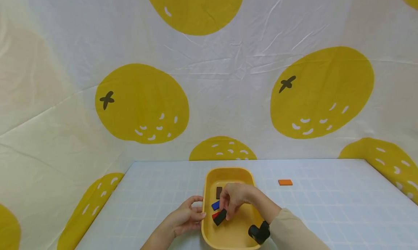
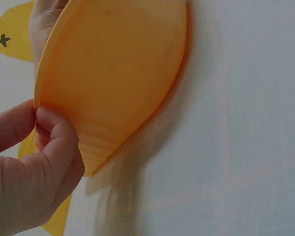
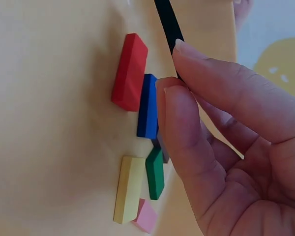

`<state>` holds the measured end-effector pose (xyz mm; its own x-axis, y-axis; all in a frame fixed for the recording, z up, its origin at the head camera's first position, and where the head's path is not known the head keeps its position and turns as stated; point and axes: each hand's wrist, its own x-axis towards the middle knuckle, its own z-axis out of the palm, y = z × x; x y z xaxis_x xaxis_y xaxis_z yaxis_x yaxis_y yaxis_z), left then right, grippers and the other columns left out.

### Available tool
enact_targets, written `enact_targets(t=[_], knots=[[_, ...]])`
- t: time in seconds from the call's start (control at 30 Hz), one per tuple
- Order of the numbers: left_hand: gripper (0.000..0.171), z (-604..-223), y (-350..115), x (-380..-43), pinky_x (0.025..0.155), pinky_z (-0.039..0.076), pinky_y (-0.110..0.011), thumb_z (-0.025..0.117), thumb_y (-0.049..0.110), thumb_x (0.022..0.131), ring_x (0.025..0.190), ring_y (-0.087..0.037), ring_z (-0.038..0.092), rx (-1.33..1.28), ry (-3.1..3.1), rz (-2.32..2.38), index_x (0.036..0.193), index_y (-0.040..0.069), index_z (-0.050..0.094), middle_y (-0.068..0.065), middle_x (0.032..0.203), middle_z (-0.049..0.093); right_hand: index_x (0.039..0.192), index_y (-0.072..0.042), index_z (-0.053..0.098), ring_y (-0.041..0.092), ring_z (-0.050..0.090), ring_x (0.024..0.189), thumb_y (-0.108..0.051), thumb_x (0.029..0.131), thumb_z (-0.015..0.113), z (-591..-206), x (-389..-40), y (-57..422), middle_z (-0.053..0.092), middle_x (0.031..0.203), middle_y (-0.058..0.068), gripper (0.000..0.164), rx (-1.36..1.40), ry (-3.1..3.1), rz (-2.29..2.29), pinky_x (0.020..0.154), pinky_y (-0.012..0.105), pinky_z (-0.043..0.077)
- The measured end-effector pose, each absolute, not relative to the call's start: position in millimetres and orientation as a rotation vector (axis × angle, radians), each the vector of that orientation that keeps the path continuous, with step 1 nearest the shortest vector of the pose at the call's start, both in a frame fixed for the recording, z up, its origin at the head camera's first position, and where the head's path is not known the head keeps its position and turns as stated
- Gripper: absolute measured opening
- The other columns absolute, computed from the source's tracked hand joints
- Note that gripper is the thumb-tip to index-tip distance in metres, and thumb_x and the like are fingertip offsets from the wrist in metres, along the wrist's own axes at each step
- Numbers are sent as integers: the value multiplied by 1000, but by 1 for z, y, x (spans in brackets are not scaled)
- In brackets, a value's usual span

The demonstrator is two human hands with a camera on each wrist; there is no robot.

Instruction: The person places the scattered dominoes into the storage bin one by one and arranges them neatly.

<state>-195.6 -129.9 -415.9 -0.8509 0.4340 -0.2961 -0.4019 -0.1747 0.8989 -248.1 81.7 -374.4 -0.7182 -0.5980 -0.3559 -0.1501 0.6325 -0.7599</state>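
A deep yellow plastic tub (image 1: 228,239) rests on the table in the head view. My left hand (image 1: 187,217) is at its left side; in the left wrist view that hand (image 2: 39,169) pinches the tub's rim between thumb and fingers. Over the tub's inside, my right hand (image 1: 236,198) pinches a thin black block (image 1: 220,217) by one end. Below it in the right wrist view lie a red block (image 3: 130,73), a blue block (image 3: 148,107), a green block (image 3: 156,174), a pale yellow block (image 3: 129,191) and a pink block (image 3: 146,216). A brown block (image 1: 219,192) lies farther back.
An orange block (image 1: 285,182) lies on the table, right of the tub. The table (image 1: 326,203) has a pale blue grid cover. Behind it hangs a white cloth (image 1: 228,97) with big yellow fruit prints. A black wrist camera (image 1: 259,232) sits by the right sleeve.
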Motion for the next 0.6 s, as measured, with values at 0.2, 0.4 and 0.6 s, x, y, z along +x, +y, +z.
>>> enact_targets(t=[0.2, 0.4, 0.6], knots=[[48, -416, -130, -195, 69, 47, -28, 50, -12, 86, 84, -19, 55, 47, 1560, 2065, 127, 2, 29, -14, 103, 56, 73, -5, 67, 11, 54, 58, 10, 63, 79, -376, -247, 75, 61, 64, 2, 22, -596, 2260, -913, 58, 28, 52], [49, -417, -130, -195, 69, 47, -28, 51, -12, 86, 84, -19, 55, 45, 1551, 2073, 127, 3, 29, -14, 104, 56, 72, -3, 68, 10, 54, 56, 14, 63, 77, -378, -247, 69, 61, 62, 3, 22, -586, 2231, -884, 57, 28, 52], [49, -417, -130, -197, 69, 48, -28, 51, -13, 86, 84, -19, 55, 20, 1549, 2074, 127, 3, 30, -14, 103, 56, 74, -2, 68, 11, 55, 56, 16, 64, 76, -378, -248, 70, 61, 63, 3, 22, -574, 2232, -881, 59, 29, 53]])
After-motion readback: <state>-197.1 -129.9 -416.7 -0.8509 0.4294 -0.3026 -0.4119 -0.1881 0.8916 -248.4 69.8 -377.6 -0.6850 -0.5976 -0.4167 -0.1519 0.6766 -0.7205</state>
